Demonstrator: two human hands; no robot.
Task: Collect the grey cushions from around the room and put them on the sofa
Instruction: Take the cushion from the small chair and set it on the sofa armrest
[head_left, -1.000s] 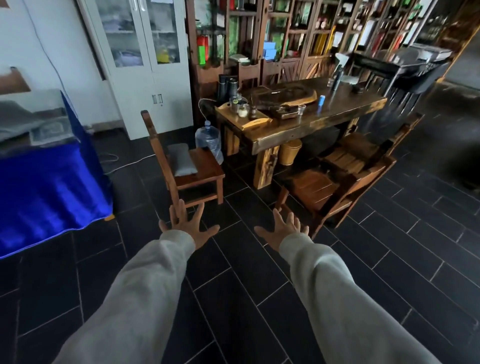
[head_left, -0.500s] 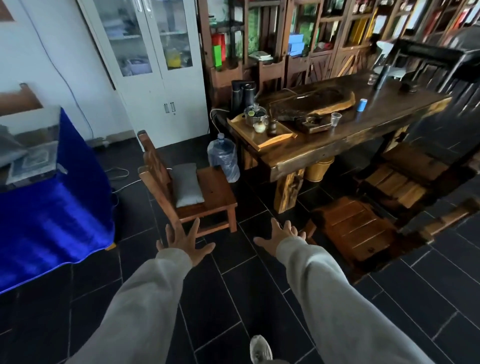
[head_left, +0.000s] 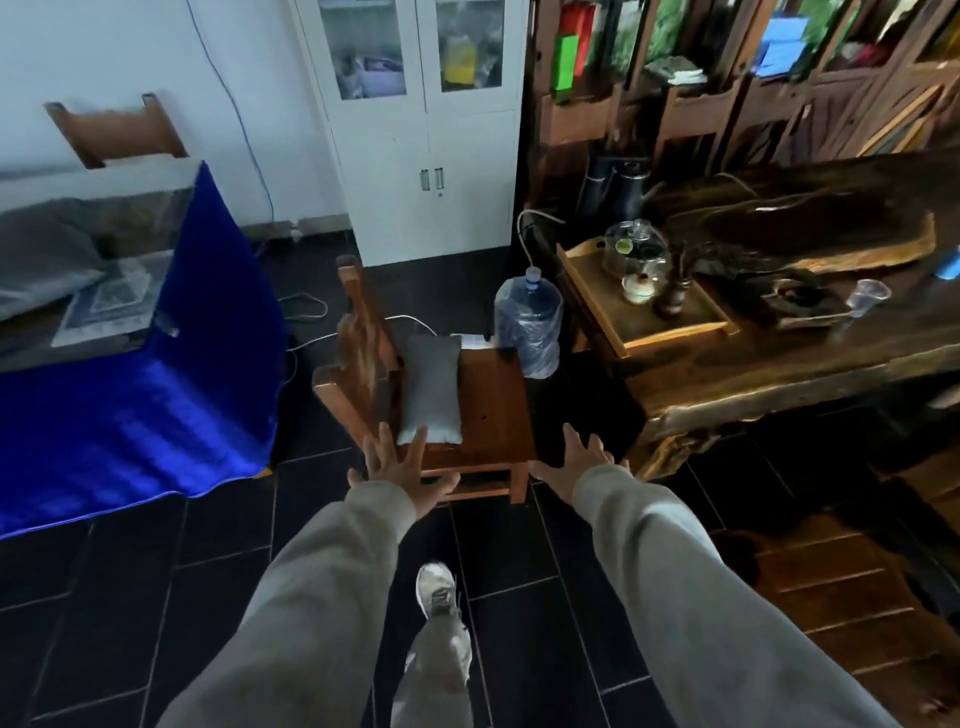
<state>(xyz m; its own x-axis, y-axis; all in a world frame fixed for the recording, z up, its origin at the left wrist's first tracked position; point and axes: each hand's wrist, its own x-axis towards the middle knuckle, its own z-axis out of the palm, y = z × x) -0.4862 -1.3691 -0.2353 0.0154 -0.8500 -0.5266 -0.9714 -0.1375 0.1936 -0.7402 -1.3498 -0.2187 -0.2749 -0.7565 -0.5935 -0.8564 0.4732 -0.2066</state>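
A grey cushion (head_left: 432, 391) leans against the backrest on the seat of a wooden chair (head_left: 493, 410) in the middle of the view. My left hand (head_left: 400, 467) is stretched out with fingers spread, its fingertips at the cushion's near lower corner. My right hand (head_left: 582, 454) is also spread wide, empty, beside the chair's right front edge. At the far left another grey cushion (head_left: 41, 260) lies on the surface draped with a blue cloth (head_left: 140, 415).
A dark wooden tea table (head_left: 779, 364) with a tray of teaware (head_left: 644, 291) stands to the right. A water bottle (head_left: 529, 327) sits behind the chair. A white cabinet (head_left: 421, 130) and bookshelves line the back wall. A low wooden chair (head_left: 841, 613) is at lower right.
I have walked closer to the chair. Both outstretched hands now reach its seat, the left one at the cushion's corner. My foot has stepped forward into view.
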